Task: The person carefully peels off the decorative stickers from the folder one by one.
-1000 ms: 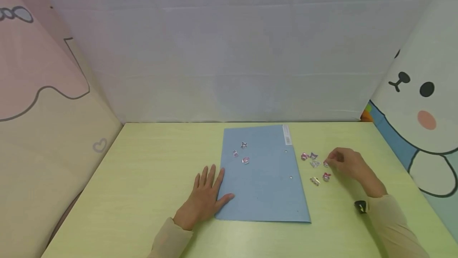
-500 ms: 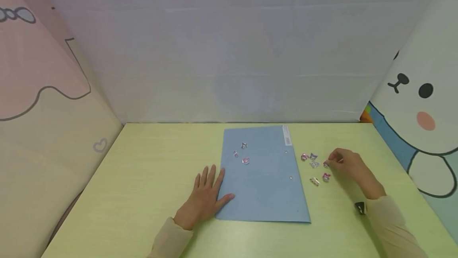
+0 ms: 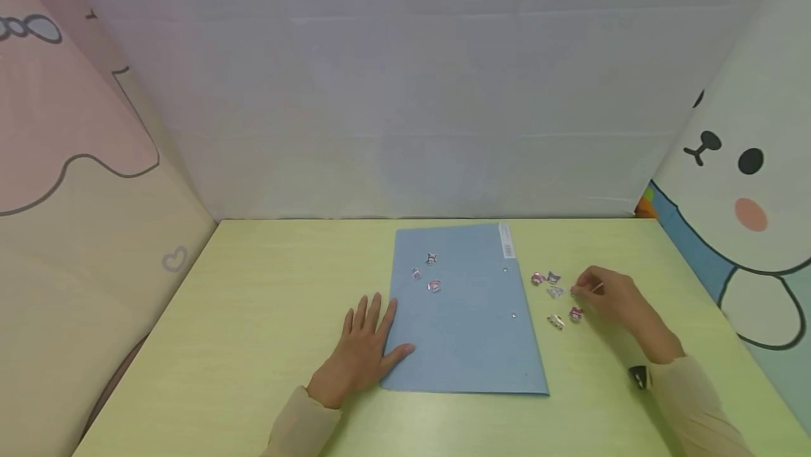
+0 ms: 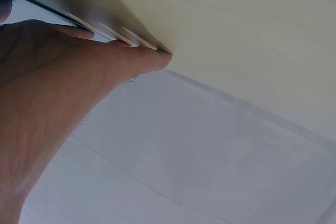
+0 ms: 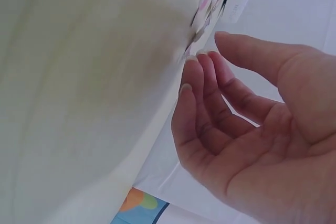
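Observation:
My left hand point(image 3: 362, 362) lies flat with fingers spread at the left edge of a light blue board point(image 3: 469, 344), its thumb over the board. In the left wrist view the fingers point(image 4: 152, 60) lie straight along the tabletop. Three small cartoon-shaped stickers point(image 3: 434, 286) are on the board's upper left. My right hand point(image 3: 608, 295) has bent fingers, thumb and fingertips low over the table beside several loose stickers point(image 3: 555, 292). In the right wrist view the thumb point(image 5: 247, 51) stands slightly apart from the fingertips. I cannot tell whether they pinch the sticker hidden there.
A pink sticker point(image 3: 575, 314) and a pale one point(image 3: 555, 321) lie nearer me, right of the board. A white barcode label point(image 3: 507, 241) marks the board's top right corner. A small black object point(image 3: 638, 377) is at my right cuff. A pale wall point(image 3: 405, 112) stands behind the table.
The fingertips of my right hand have shifted slightly left, and the sticker that showed beside them is now hidden. My left hand has stayed in place on the board's edge.

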A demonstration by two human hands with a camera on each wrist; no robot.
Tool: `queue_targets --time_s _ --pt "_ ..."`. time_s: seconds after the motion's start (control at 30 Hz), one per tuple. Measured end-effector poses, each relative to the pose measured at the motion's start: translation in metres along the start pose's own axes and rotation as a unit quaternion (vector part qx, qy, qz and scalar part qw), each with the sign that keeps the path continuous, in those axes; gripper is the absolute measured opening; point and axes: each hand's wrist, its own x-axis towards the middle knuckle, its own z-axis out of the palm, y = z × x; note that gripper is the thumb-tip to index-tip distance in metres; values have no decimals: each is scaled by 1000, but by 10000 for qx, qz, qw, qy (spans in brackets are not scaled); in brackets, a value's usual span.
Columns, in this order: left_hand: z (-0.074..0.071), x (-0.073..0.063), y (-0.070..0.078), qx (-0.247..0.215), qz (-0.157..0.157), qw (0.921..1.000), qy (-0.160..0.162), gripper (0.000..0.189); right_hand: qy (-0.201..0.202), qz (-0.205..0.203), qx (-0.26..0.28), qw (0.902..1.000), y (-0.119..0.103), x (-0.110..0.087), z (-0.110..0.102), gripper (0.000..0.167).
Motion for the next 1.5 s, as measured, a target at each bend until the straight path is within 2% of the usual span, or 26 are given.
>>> queue_targets --time_s 0.3,0.77,1.0,1.13,1.33,1.5 --pt "-1 0 1 -27 -12 10000 -17 80 34 -427 23 9991 -9 -2 8 7" --pt "0 0 -1 -12 9 10000 -1 80 -27 -799 134 9967 -28 -7 19 7" --pt "0 0 -1 -3 21 10000 24 80 -194 -928 240 9952 -37 -10 21 6" --pt "3 1 -4 -60 95 9998 140 79 -273 -1029 294 9939 -42 -12 22 7" --pt "10 2 -7 -34 210 9995 246 79 -229 -1322 183 9908 -45 -15 25 14" --pt "5 1 -4 1 124 9997 207 79 -326 -1526 261 9874 -49 -16 27 30"
